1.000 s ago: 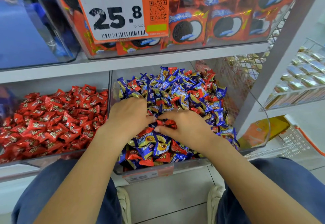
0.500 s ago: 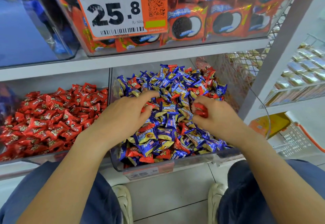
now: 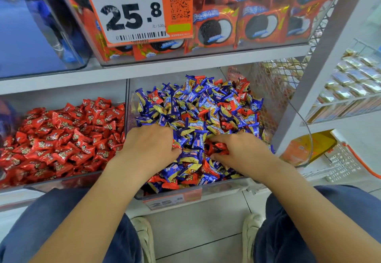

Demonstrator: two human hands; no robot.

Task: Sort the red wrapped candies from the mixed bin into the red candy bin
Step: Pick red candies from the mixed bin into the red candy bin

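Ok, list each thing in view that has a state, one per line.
mixed bin: heaped with blue and red candies, unsorted.
red candy bin: filled with red candies only.
left hand: fingers curled down into the mixed pile; any hold is hidden.
right hand: grips several red candies.
cookie bin: stocked with packets, price tag on its front.
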